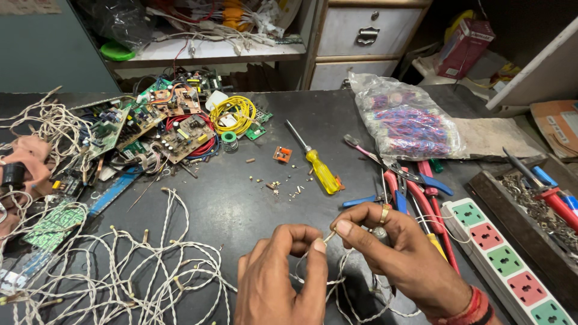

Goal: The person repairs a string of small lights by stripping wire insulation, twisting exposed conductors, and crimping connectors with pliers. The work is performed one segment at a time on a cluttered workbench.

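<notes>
Both your left hand [283, 274] and right hand [394, 253] pinch one white twisted wire [328, 238]; yellow screwdriver [319, 168] at twelve o'clock.

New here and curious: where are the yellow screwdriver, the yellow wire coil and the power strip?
yellow screwdriver [322, 171]: head view, on its handle.
yellow wire coil [233, 112]: head view, on its loops.
power strip [504, 260]: head view, on a green socket.

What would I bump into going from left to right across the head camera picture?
White twisted wires → circuit boards → yellow wire coil → yellow screwdriver → clear bag of coloured wires → power strip. Nearest the camera, left hand and right hand pinch one wire.
</notes>
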